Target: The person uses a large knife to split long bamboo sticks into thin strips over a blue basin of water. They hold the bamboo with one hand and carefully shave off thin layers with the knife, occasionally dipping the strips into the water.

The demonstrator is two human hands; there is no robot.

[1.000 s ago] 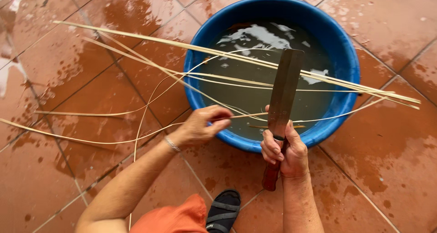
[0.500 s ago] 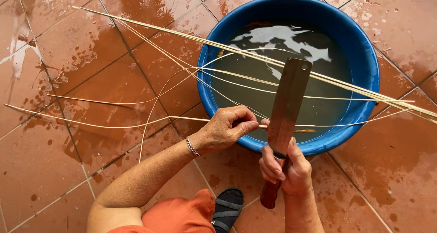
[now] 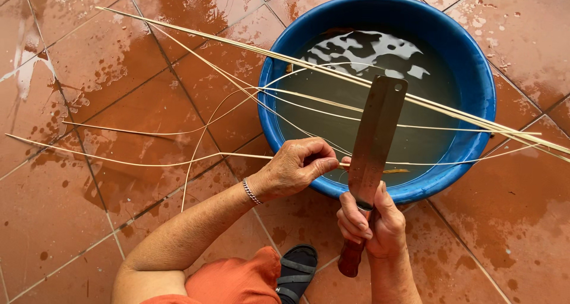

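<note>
My left hand [image 3: 295,167] pinches a thin pale bamboo strip [image 3: 148,161] just left of a flat cleaver blade [image 3: 375,141]. The strip runs left across the wet floor and right over the basin. My right hand [image 3: 368,224] grips the cleaver's reddish wooden handle [image 3: 350,256], with the blade pointing away from me and lying across the strip. Beneath the blade stands a round blue basin [image 3: 475,72] holding murky water. Several long strips [image 3: 237,46] rest across its rim.
Wet reddish floor tiles [image 3: 89,221] surround the basin. More loose strips [image 3: 124,130] curve over the floor to the left. My orange trouser leg [image 3: 231,280] and a black sandal [image 3: 295,274] sit at the bottom edge.
My left hand has slid right along the strip until it sits next to the blade. The view has shifted, so the basin appears further right.
</note>
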